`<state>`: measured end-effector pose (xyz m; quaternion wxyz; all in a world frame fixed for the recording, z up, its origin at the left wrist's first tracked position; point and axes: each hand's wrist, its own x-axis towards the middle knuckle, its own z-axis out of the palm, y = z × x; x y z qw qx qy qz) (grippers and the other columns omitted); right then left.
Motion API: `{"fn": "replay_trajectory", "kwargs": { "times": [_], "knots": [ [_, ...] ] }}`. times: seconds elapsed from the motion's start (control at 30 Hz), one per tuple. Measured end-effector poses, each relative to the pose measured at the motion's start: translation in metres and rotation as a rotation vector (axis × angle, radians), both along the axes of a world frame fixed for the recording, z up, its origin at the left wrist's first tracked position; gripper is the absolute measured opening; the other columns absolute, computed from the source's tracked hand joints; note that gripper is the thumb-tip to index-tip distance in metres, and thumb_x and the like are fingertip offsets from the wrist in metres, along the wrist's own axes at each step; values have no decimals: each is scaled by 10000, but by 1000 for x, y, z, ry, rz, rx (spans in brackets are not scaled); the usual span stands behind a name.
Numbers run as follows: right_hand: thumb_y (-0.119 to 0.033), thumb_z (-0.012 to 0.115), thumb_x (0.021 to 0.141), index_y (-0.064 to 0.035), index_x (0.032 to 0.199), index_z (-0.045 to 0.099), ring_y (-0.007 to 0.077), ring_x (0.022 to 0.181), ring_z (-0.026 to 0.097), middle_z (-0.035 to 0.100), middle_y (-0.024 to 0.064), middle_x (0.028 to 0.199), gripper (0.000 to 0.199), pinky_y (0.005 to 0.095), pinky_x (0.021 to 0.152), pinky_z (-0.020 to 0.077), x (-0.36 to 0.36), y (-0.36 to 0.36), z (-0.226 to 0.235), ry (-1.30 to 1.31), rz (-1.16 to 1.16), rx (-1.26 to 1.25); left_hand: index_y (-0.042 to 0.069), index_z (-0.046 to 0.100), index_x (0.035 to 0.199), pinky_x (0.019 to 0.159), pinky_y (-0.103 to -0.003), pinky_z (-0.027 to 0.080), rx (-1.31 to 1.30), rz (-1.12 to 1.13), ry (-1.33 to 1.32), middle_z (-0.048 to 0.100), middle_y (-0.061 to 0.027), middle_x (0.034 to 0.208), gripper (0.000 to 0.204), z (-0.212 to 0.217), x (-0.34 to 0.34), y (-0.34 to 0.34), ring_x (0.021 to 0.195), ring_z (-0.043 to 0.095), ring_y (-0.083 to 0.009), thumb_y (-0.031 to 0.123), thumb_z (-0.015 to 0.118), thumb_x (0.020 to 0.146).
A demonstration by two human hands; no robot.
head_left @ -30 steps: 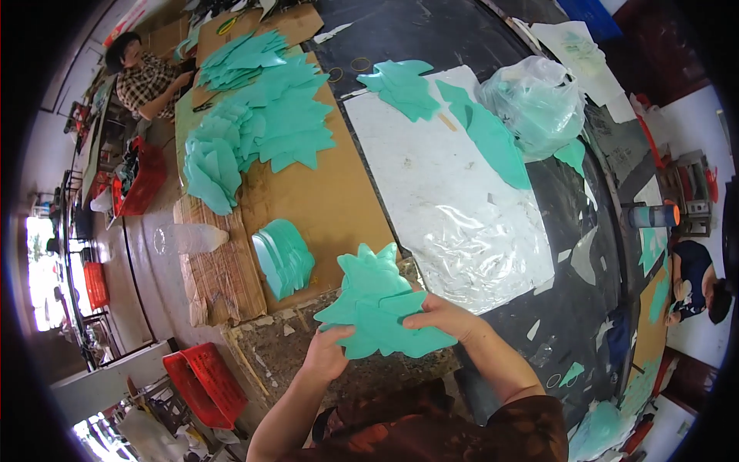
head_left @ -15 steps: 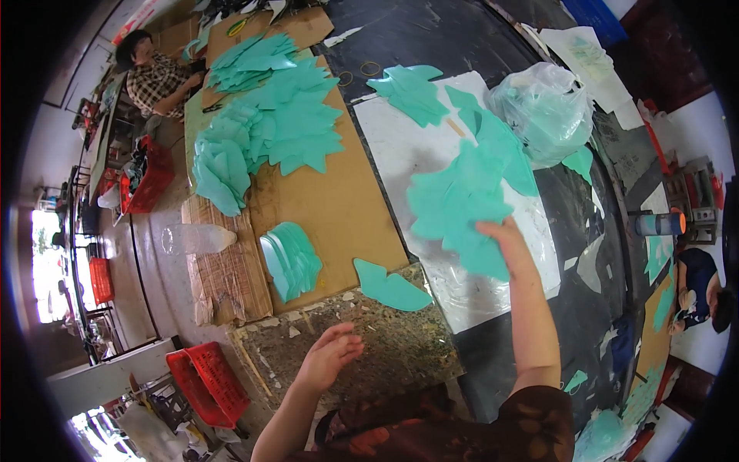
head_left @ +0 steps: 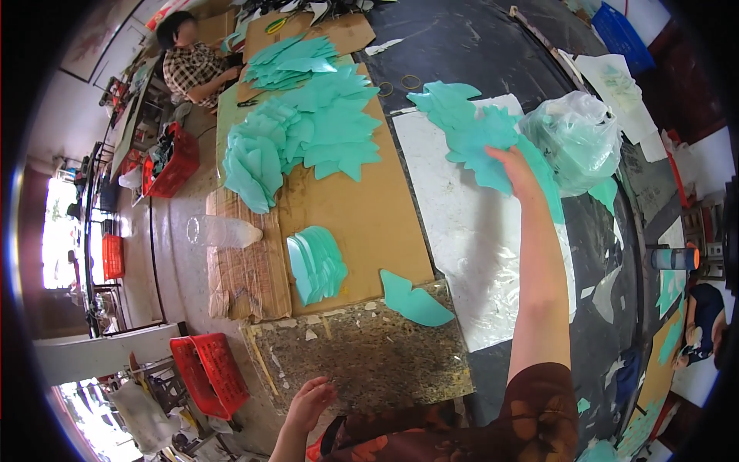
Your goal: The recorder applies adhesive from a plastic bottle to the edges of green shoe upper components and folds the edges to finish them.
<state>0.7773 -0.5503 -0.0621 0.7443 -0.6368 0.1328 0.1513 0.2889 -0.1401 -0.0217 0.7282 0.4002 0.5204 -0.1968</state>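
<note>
The right hand (head_left: 514, 165) reaches far out across the table and pinches a teal leaf-shaped cutout (head_left: 481, 138) by its near edge – fingers closed on it, holding it flat over a white sheet (head_left: 469, 254), just beside a clear plastic bag (head_left: 577, 138). The left hand (head_left: 312, 400) hangs loose and empty at the near edge of a speckled board (head_left: 369, 362). The cutout looks thin and floppy, with jagged, pointed lobes. Another teal piece (head_left: 414, 300) lies on the board's far corner – more are stacked on the cardboard (head_left: 362, 223).
</note>
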Motion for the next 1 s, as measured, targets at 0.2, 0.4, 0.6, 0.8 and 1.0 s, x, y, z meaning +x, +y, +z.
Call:
{"fn": "replay_trajectory", "kwargs": {
  "times": [0.2, 0.4, 0.6, 0.8, 1.0],
  "knots": [
    [-236, 700, 785, 41, 1342, 383, 319, 1146, 520, 485, 201, 1308, 698, 387, 981, 410, 9, -38, -61, -275, -210, -653, 60, 544, 1161, 840, -356, 509, 14, -27, 41, 647, -90, 975, 237, -6, -12, 2, 904, 637, -221, 123, 552, 932],
    [-196, 677, 782, -47, 1308, 439, 394, 1191, 467, 466, 239, 1309, 596, 442, 1015, 363, -32, -41, -40, -663, -252, -1241, 62, 545, 1173, 825, -342, 505, 68, -106, 39, 645, -81, 979, 248, -5, -14, 3, 902, 632, -206, 138, 549, 937],
    [-284, 686, 765, -92, 1165, 515, 380, 1175, 488, 513, 185, 1274, 476, 467, 922, 415, -68, -68, -27, -131, -473, -1392, 55, 543, 1173, 828, -345, 505, 74, -120, 22, 642, -87, 980, 251, -9, -21, 9, 896, 632, -213, 138, 549, 936],
    [-369, 662, 761, -84, 1147, 537, 371, 1003, 603, 637, 195, 1082, 496, 456, 828, 466, -71, -80, -44, 29, -402, -1239, 53, 543, 1165, 824, -348, 510, 74, -122, 49, 643, -86, 970, 246, -13, -23, 10, 895, 634, -218, 131, 556, 933],
    [-316, 624, 816, -79, 1115, 572, 361, 983, 615, 643, 209, 1058, 385, 435, 792, 471, -71, -62, -45, -122, -319, -1139, 57, 545, 1158, 813, -344, 510, 82, -126, 49, 644, -82, 967, 243, -10, -19, 10, 892, 637, -217, 133, 559, 928]
  ]
}}
